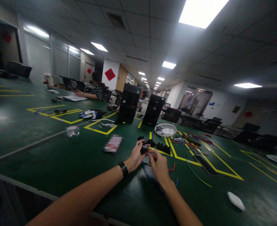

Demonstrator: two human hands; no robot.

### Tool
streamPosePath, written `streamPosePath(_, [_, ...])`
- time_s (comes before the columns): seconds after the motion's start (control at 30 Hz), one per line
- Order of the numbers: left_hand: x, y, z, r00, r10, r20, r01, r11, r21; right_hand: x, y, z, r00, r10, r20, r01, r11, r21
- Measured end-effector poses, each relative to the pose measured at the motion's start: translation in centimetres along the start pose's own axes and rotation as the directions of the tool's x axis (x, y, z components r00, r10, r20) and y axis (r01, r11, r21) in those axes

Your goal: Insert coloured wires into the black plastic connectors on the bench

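My left hand (136, 156), with a black watch on its wrist, is closed on a small black plastic part (144, 147) held above the green table (58, 157). My right hand (158, 164) sits just right of it, fingers pinched at the part's right side, where a thin wire seems to meet it. Blue and red wires (150, 175) trail under both hands. More black parts (163, 148) lie on the table just beyond.
Two black computer towers (129, 103) stand behind, with a white round basket (165, 129) and a heap of coloured wires (190, 142) to the right. A blurred card (113, 144) lies left. A person in a striped top (98, 91) sits far left.
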State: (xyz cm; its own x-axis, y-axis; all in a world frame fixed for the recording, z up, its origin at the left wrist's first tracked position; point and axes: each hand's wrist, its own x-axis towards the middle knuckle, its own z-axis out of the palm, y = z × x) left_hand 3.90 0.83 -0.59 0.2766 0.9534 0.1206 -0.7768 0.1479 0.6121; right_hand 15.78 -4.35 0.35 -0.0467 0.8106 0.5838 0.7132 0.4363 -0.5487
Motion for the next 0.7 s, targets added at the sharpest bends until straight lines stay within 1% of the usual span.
streamPosePath(0.17, [0.06, -0.24, -0.33, 0.999, 0.048, -0.016, -0.047, 0.995, 0.086, -0.07, 0.08, 0.12, 1.0, -0.001, 0.015, 0.001, 0.999, -0.041])
streamPosePath(0.4, [-0.05, -0.47, -0.4, 0.996, 0.082, -0.025, -0.079, 0.993, 0.091, -0.19, -0.12, 0.07, 1.0, -0.005, -0.012, 0.003, 0.995, -0.104])
streamPosePath(0.53, [-0.13, -0.55, -0.43, 0.996, 0.085, -0.003, -0.084, 0.99, 0.115, -0.28, -0.17, 0.1, 1.0, -0.017, 0.0, 0.017, 0.992, -0.128])
streamPosePath(0.63, [-0.35, -0.42, -0.58, 0.997, 0.075, 0.029, -0.079, 0.979, 0.189, -0.38, -0.16, 0.04, 0.999, -0.022, 0.032, 0.026, 0.989, -0.144])
streamPosePath(0.7, [-0.46, -0.31, -0.91, 0.993, 0.091, 0.071, -0.108, 0.946, 0.307, -0.5, -0.07, -0.07, 0.997, -0.035, 0.066, 0.047, 0.98, -0.192])
